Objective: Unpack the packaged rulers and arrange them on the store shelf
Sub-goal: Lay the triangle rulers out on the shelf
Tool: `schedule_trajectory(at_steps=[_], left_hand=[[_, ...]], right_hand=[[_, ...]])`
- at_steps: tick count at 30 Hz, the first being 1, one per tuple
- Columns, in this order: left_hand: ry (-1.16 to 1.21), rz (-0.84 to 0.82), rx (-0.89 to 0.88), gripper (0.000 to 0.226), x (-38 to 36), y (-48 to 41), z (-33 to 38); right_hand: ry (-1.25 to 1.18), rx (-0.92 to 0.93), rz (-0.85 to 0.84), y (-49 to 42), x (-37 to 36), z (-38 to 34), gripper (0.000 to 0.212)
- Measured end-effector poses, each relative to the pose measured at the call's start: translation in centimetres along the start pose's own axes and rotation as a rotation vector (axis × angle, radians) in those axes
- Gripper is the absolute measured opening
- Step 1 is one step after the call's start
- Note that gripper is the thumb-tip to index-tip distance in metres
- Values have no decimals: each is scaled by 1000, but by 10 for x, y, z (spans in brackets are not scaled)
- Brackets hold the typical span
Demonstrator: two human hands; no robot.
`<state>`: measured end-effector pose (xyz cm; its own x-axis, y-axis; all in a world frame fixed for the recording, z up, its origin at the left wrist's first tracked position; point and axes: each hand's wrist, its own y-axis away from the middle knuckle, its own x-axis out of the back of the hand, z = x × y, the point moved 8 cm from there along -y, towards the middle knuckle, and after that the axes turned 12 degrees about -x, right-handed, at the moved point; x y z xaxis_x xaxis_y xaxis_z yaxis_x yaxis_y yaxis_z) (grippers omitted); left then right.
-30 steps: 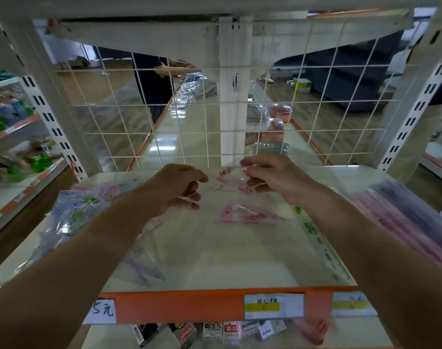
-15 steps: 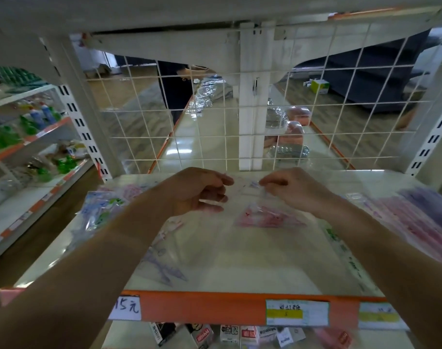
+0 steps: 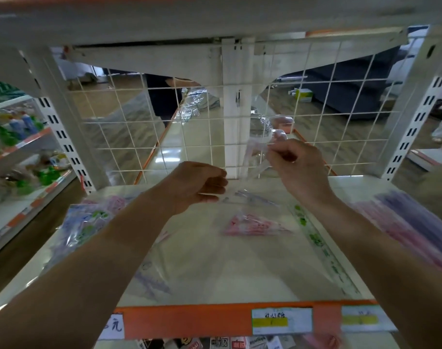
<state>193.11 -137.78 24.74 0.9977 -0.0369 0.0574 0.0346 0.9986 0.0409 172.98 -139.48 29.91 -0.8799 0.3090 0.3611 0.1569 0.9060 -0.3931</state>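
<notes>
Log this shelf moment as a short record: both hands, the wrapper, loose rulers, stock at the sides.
Left hand: grips lower end of clear wrapper
Right hand: pinches its upper end, above the shelf
Pink triangle ruler: flat, mid-shelf
Green-printed ruler: flat, right of the triangle
Left pile: packaged rulers
Right pile: packaged rulers

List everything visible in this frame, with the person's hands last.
shelf: one, white with orange strip, centre.
mesh panel: one, white, behind.
set square: one, pink, shelf centre.
long ruler: one, green-printed, right of centre.
left pile: packs, blue-green, shelf left.
right pile: packs, pink-purple, shelf right.
price labels: three, white-yellow, front strip.
clear wrapper: one, raised at back.
clear rulers: count unclear, shelf back.
left hand: grips clear rulers.
right hand: pinches clear wrapper.
</notes>
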Motion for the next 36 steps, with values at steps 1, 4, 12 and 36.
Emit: schedule_trajectory(at_steps=[1,4,12,36], left_hand=[[64,-68,38,20,-11,1,-2],[268,-212,68,33,-44,3,-3],[93,-160,-24,18,-31,-2,-2],[-462,-72,-1,10,27,6,-19]], right_hand=[[60,111,31,6,-1,-9,6],[239,381,13,36,-21,-28,11],[193,412,-16,43,-2,-9,25],[660,-62,-492,53,-12,62,28]])
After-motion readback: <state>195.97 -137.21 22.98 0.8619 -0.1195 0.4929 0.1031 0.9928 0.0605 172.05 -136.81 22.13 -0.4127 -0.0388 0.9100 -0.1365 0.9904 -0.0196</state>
